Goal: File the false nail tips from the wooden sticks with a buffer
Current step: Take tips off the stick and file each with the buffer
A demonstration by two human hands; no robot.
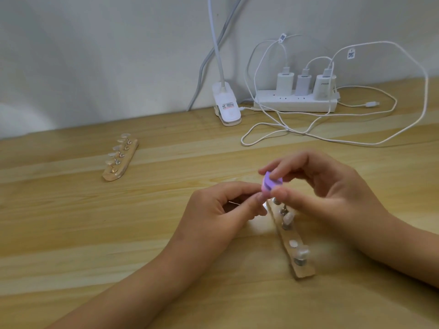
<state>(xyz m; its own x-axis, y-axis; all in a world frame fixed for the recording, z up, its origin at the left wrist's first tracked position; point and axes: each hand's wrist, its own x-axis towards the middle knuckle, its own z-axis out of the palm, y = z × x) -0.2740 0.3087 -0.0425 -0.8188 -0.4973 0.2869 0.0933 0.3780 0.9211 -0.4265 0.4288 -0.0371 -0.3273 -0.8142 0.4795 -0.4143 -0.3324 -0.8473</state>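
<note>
On a pale wooden desk [71,233], the right hand [332,186] pinched a small purple buffer block [343,182] above the near wooden stick [291,248]. The left hand [221,207] pinched something mostly hidden in its curled fingers, likely a clear false nail tip: light, thin, slippery, best held by its sides.

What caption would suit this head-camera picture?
Right hand holds a purple buffer to a small item pinched in the left hand, above a wooden stick.

Bare table [71,222] front left, far stick [120,160] behind it; lamp clip [226,108], power strip [294,104], looped cables [308,135] crowd rear right; near stick [288,243] front right.
</note>
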